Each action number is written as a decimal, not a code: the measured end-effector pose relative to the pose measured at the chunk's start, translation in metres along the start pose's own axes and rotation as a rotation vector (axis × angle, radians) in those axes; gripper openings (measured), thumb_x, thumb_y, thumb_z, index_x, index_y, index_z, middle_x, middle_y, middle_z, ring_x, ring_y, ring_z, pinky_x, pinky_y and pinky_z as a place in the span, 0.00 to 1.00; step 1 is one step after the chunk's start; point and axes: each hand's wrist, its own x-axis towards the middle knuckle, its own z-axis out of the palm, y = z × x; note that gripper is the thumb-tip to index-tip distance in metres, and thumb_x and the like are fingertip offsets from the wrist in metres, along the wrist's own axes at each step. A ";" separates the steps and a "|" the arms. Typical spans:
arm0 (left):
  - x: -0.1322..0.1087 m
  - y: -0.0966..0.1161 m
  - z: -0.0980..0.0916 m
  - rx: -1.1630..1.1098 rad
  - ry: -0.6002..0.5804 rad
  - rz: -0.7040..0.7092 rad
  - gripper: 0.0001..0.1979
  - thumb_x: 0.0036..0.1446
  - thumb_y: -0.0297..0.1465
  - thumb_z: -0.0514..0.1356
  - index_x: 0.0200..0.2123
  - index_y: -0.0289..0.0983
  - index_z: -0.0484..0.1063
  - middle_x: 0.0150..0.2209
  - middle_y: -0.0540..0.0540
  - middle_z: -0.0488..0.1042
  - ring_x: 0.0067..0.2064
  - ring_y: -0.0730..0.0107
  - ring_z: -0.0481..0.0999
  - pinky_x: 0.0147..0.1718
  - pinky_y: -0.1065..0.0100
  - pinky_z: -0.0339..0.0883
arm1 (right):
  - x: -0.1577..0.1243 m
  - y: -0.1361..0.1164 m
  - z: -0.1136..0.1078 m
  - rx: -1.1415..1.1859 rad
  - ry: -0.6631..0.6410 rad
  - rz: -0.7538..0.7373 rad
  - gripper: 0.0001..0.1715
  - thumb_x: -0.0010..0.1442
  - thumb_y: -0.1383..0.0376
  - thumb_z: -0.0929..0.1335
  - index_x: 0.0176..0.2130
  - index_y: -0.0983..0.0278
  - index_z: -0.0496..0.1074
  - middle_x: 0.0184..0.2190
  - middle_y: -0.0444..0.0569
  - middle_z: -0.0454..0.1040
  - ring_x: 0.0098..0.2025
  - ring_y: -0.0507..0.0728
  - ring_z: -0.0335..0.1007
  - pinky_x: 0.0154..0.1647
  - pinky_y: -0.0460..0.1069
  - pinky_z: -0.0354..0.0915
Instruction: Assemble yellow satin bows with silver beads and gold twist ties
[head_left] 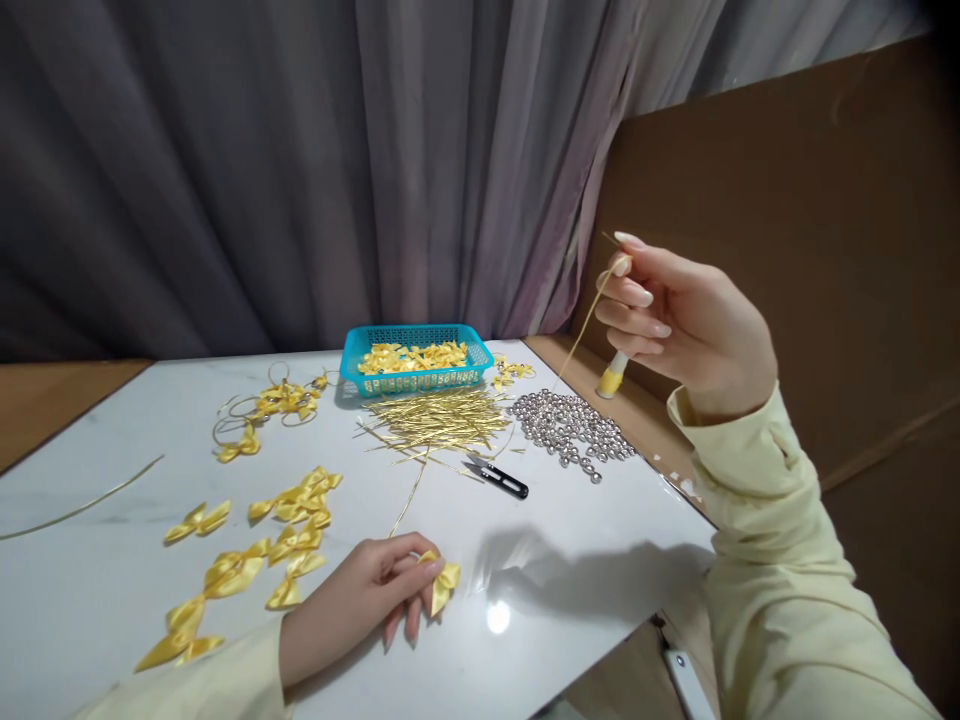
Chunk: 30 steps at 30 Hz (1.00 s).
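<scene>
My left hand [367, 598] rests on the white table [570, 560] near its front edge, fingers pinched on a small yellow ribbon bow [444, 582]. My right hand [679, 322] is raised at the right, thumb and forefinger pinched on the upper end of a thin gold cord [589, 320]. The cord slants down to the left toward a heap of gold cord pieces [439, 420]. Another strand [409, 498] lies on the table between the heap and my left hand.
Loose yellow bows [247, 560] lie left of my left hand. A teal basket [414, 358] of bows stands at the back. Silver beads [570, 430], black thread snips [496, 478], a small yellow bottle [613, 376] and bow-and-ring pieces [262, 410] are nearby.
</scene>
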 end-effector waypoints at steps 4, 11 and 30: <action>0.000 0.000 0.000 -0.006 -0.006 -0.001 0.17 0.55 0.43 0.54 0.30 0.34 0.66 0.22 0.49 0.71 0.21 0.75 0.69 0.16 0.77 0.58 | 0.002 0.000 0.005 0.035 -0.052 -0.002 0.21 0.66 0.64 0.51 0.28 0.65 0.63 0.18 0.35 0.54 0.14 0.42 0.42 0.14 0.40 0.40; -0.001 0.003 0.000 -0.002 -0.006 0.006 0.17 0.55 0.44 0.54 0.29 0.34 0.66 0.21 0.50 0.71 0.20 0.75 0.69 0.16 0.77 0.58 | 0.001 0.001 0.016 0.090 -0.124 0.000 0.22 0.67 0.66 0.48 0.29 0.65 0.62 0.18 0.34 0.54 0.14 0.42 0.43 0.14 0.40 0.39; -0.005 -0.008 0.001 -0.081 -0.038 0.019 0.18 0.53 0.43 0.56 0.29 0.32 0.69 0.19 0.50 0.71 0.16 0.81 0.62 0.14 0.78 0.57 | -0.014 0.074 0.016 -0.304 0.008 -0.046 0.14 0.58 0.59 0.65 0.24 0.64 0.65 0.25 0.43 0.62 0.27 0.49 0.58 0.28 0.44 0.57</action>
